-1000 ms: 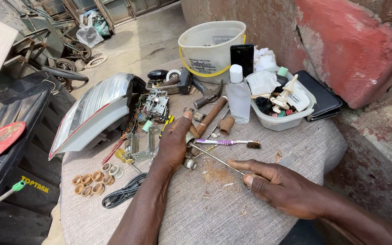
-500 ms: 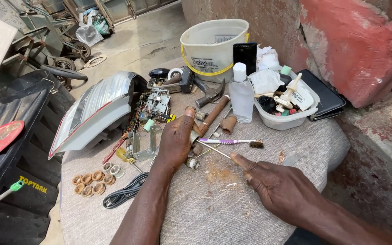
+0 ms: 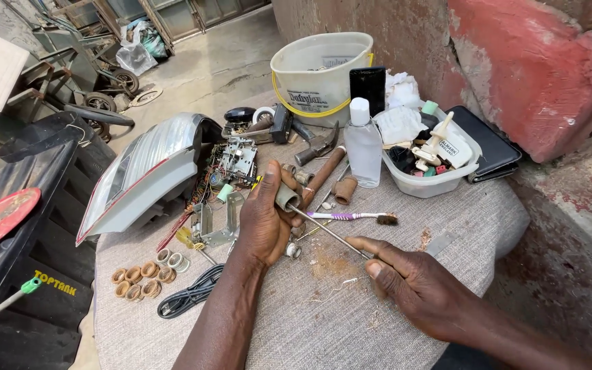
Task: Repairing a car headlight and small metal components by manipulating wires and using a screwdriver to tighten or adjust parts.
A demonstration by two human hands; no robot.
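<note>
— Since a moment ago, what has shifted?
— Both hands have drawn nearer each other: the left hand [image 3: 263,218] now has its fingers closed around a small grey cylinder [image 3: 287,197], lifted just above the cloth-covered table [image 3: 447,226], and the right hand [image 3: 416,281] has slid toward it.
— And the right hand's fingers?
— Pinched together on the near end of a thin metal rod [image 3: 330,233], whose far end meets the cylinder.
— What lies around them?
— A purple-handled toothbrush [image 3: 351,216] lies just beyond the rod, a hammer [image 3: 320,161] behind that, and a clear plastic bottle [image 3: 362,147] stands beside a white tub [image 3: 440,183] of odds and ends. A cream bucket [image 3: 320,79] sits at the far edge; brown rings [image 3: 138,279] and a black cable [image 3: 190,296] lie near the left forearm.
</note>
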